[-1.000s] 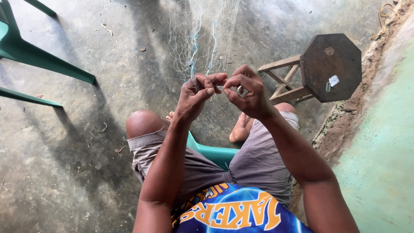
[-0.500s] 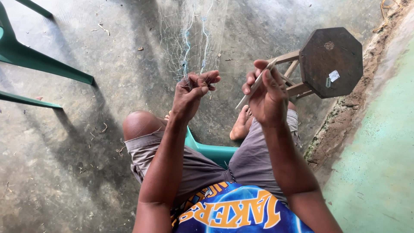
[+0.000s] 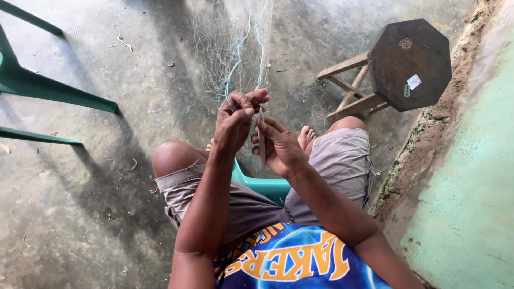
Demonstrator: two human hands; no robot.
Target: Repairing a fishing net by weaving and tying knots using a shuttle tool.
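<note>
A thin pale fishing net [image 3: 230, 48] with blue-green cords hangs in front of me over the concrete floor. My left hand [image 3: 235, 123] pinches the net's lower edge between thumb and fingers. Just below and right of it, my right hand [image 3: 278, 147] holds a slim netting needle [image 3: 261, 144] pointing up toward the pinched spot. Both hands are close together, above my knees. I sit on a green plastic chair [image 3: 262, 187].
A dark octagonal wooden stool [image 3: 407, 64] with pale legs stands at the right, beside a crumbling wall base and green wall [image 3: 471, 203]. Green plastic chair legs [image 3: 48, 91] reach in from the left. Twigs and debris dot the floor.
My right hand swung out to the right, pulling the needle away, then came back in and down under my left hand. My left hand kept its hold on the net.
</note>
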